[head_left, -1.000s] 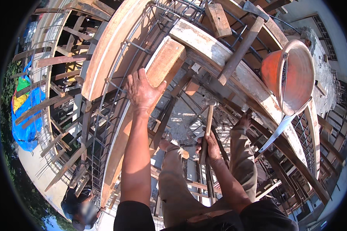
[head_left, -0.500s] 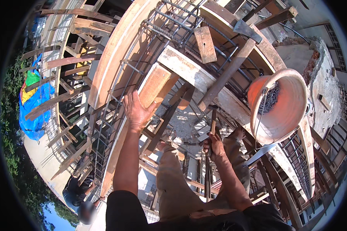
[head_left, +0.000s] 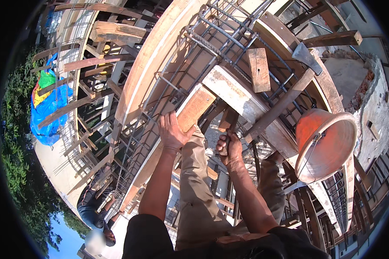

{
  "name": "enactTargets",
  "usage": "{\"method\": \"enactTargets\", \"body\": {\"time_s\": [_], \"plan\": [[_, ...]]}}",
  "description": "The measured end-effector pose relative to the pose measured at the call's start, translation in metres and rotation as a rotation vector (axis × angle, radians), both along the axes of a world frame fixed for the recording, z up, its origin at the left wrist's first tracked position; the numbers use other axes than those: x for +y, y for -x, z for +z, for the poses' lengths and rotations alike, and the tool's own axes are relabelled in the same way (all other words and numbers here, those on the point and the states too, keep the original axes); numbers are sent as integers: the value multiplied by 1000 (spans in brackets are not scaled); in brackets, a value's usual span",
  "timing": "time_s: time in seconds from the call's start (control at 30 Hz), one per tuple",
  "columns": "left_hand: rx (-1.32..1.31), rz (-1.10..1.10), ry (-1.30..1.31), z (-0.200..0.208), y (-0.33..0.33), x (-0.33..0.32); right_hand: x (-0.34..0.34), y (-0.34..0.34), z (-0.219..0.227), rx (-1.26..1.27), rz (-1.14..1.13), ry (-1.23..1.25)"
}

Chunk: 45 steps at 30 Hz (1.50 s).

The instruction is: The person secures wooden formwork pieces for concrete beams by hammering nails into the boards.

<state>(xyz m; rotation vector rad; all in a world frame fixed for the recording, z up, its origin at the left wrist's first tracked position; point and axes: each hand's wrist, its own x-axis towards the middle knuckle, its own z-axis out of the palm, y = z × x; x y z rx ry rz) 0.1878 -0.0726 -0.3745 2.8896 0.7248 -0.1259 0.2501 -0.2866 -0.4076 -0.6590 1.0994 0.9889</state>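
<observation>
My left hand (head_left: 175, 133) rests with its fingers apart against a short wooden block (head_left: 196, 108) at the end of the formwork board. Just right of it, my right hand (head_left: 231, 149) is closed around the handle of a hammer (head_left: 223, 151), whose head is hard to make out against the dark wood behind. A whitish, worn timber (head_left: 235, 88) runs diagonally beyond both hands. Across it lies a hatchet (head_left: 281, 105) with a wooden handle and a grey metal head. A loose wood piece (head_left: 258, 71) sits on the rebar.
An orange bucket (head_left: 307, 129) stands tilted at the right. Rebar cages (head_left: 229, 36) fill the curved formwork (head_left: 145, 64). Below, between my legs, are gaps with props and planks. A co-worker (head_left: 93, 209) is at lower left, near a blue tarp (head_left: 52, 116).
My right hand and the hammer have risen toward the block. The view has shifted, so the scene sits further right. The nails seen in the bucket before are now out of sight.
</observation>
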Motion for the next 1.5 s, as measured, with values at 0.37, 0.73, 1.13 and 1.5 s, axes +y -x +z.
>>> {"method": "enactTargets", "body": {"time_s": [0.37,0.73,1.13,1.5], "plan": [[-46,118,161,5,-1,-23,45,-1,-144,-158,-133,193],[34,163,284,4,2,11,71,-19,-169,-319,72,233],[6,109,263,-2,-3,21,72,-30,-167,-213,55,143],[-39,153,284,-1,-2,12,41,-57,-142,1,15,-122]]}}
